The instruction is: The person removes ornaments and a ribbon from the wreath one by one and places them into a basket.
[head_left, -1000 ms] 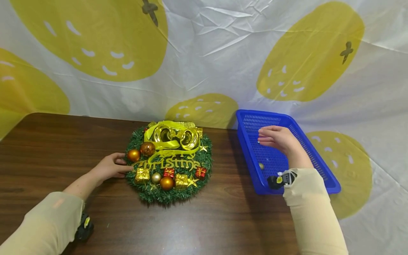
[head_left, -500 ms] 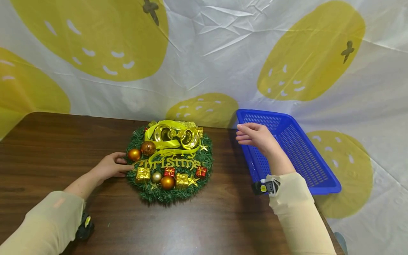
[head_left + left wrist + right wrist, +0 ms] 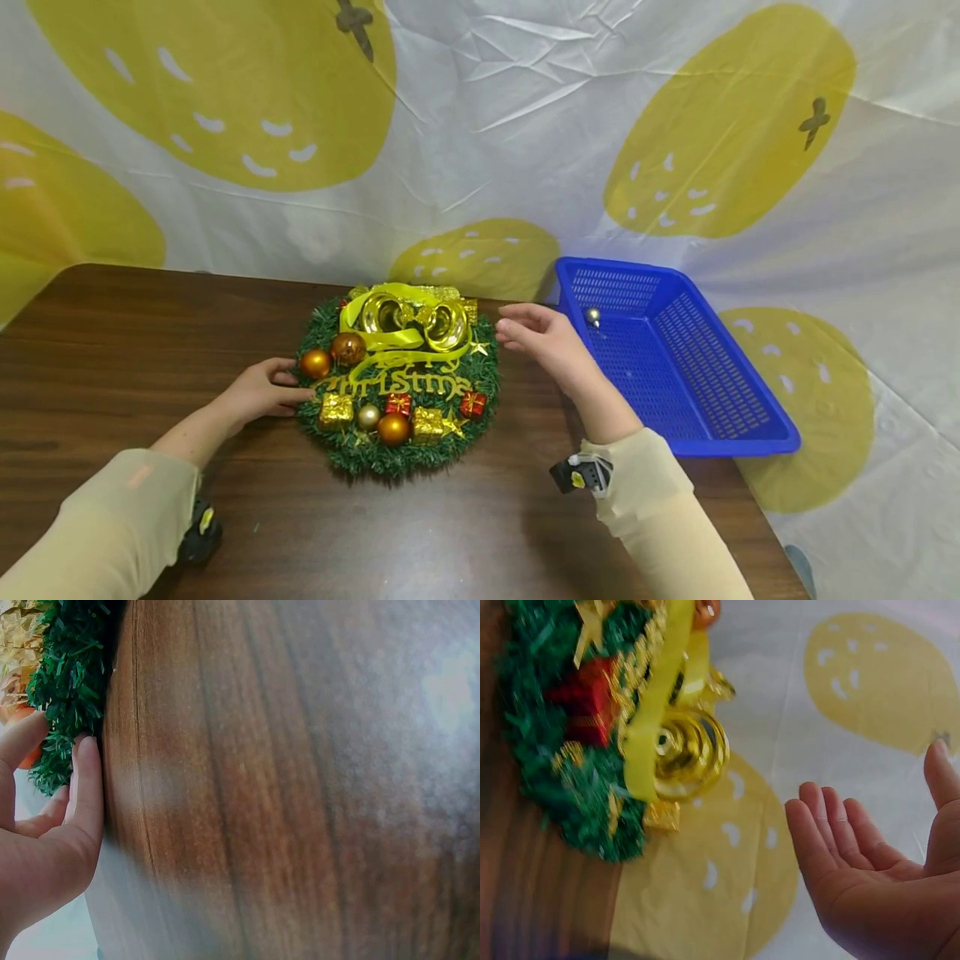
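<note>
Near tabletop [image 3: 427,542] free, wreath [image 3: 401,383] behind, basket [image 3: 708,358] right

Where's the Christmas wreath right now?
In the head view, the wreath lies on the brown table, left of the blue basket. It's between the left hand, which holds its edge, and the right hand.

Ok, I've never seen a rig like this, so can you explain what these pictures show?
There's no machine: these are a person's bare left hand and right hand. The wide view is taken from the head, looking down; the two closer ones come from each wrist. On the table lies a wreath with gold bells, and to its right a blue basket with a small ball inside. The left hand grips the wreath's edge; the right hand holds nothing.
</note>
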Motion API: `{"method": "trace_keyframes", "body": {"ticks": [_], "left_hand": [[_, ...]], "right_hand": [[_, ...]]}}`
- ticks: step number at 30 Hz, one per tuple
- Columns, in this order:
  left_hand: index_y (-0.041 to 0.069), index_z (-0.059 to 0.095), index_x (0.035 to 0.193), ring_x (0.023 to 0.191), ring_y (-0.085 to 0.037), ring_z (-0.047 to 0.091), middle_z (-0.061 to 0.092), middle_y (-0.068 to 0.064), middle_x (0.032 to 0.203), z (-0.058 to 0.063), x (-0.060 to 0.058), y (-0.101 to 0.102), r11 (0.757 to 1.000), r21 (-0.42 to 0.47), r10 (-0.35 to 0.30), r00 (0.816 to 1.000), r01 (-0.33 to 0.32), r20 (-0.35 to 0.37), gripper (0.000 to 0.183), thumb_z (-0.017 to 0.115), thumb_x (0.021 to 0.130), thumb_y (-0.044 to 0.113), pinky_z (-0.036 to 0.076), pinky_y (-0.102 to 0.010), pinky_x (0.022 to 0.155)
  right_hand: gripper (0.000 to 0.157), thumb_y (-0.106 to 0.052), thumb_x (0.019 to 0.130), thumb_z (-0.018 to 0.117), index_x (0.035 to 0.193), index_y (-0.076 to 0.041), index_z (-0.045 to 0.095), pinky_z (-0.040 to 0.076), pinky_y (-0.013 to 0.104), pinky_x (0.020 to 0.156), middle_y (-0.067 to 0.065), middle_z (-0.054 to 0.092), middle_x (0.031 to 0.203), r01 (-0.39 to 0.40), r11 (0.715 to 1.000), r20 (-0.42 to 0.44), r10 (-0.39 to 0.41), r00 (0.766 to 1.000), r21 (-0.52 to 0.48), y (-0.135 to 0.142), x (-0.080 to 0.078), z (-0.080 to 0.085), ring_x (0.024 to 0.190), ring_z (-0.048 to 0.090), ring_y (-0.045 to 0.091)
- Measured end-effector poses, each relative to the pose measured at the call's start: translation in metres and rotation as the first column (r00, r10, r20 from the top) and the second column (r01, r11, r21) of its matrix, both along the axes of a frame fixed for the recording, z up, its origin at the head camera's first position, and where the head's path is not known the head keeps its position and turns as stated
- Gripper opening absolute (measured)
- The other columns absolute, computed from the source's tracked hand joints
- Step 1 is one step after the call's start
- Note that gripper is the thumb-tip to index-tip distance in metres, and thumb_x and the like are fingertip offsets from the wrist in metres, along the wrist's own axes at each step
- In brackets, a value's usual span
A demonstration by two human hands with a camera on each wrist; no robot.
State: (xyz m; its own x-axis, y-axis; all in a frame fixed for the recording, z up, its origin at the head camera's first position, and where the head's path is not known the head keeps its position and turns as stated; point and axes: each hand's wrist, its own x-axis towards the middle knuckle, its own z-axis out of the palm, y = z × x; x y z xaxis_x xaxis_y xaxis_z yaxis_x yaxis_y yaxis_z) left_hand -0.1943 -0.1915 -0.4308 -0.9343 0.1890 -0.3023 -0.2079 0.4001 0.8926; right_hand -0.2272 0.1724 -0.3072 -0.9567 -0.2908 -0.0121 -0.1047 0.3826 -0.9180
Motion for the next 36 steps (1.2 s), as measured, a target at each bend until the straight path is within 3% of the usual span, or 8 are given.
{"method": "trace_keyframes", "body": {"ticks": [7,15,22,27,36], "left_hand": [[-0.015,0.011,0.143,0.099,-0.026,0.061,0.031,-0.039,0.134,0.000,0.000,-0.001,1.000,-0.009,-0.006,1.000,0.006,0.001,0.080,0.061,0.091,0.019,0.058,-0.036,0.082],[-0.015,0.012,0.143,0.095,-0.020,0.061,0.032,-0.038,0.133,-0.002,-0.001,-0.001,1.000,0.003,-0.003,1.000,0.003,0.000,0.082,0.063,0.090,0.020,0.058,-0.034,0.081],[-0.015,0.012,0.143,0.097,-0.023,0.061,0.031,-0.038,0.133,0.000,0.000,0.000,1.000,-0.002,-0.002,1.000,0.002,0.004,0.081,0.062,0.090,0.020,0.058,-0.035,0.082],[-0.015,0.011,0.143,0.097,-0.023,0.061,0.031,-0.039,0.133,0.000,0.000,0.000,1.000,-0.005,-0.002,1.000,0.002,0.004,0.080,0.061,0.091,0.019,0.058,-0.036,0.082],[-0.015,0.011,0.143,0.096,-0.020,0.061,0.032,-0.038,0.133,0.000,0.000,0.000,1.000,0.005,-0.006,1.000,0.006,0.002,0.080,0.061,0.091,0.019,0.058,-0.035,0.081]], "right_hand": [[0.041,-0.018,0.090,0.062,0.128,-0.004,0.055,0.050,0.040,0.095,0.021,0.060,0.121,-0.076,0.995,-0.019,0.077,0.997,0.060,-0.019,0.012,-0.018,0.109,0.060,0.028],[0.044,-0.007,0.086,0.066,0.127,0.002,0.053,0.054,0.034,0.090,0.027,0.060,0.117,-0.159,0.987,-0.059,0.159,0.985,0.014,-0.038,0.022,-0.036,0.105,0.061,0.032],[0.051,-0.005,0.083,0.069,0.129,0.003,0.050,0.047,0.042,0.100,0.025,0.059,0.120,-0.215,0.976,-0.064,0.214,0.975,-0.013,-0.051,0.031,-0.049,0.112,0.056,0.038],[0.057,-0.008,0.080,0.073,0.131,0.001,0.049,0.044,0.042,0.105,0.023,0.057,0.123,-0.277,0.961,-0.057,0.278,0.959,0.026,-0.059,0.036,-0.055,0.116,0.054,0.034],[0.060,-0.014,0.077,0.077,0.129,0.000,0.051,0.046,0.037,0.103,0.017,0.061,0.122,-0.307,0.944,-0.072,0.316,0.946,0.119,-0.071,0.040,-0.069,0.115,0.057,0.028]]}}
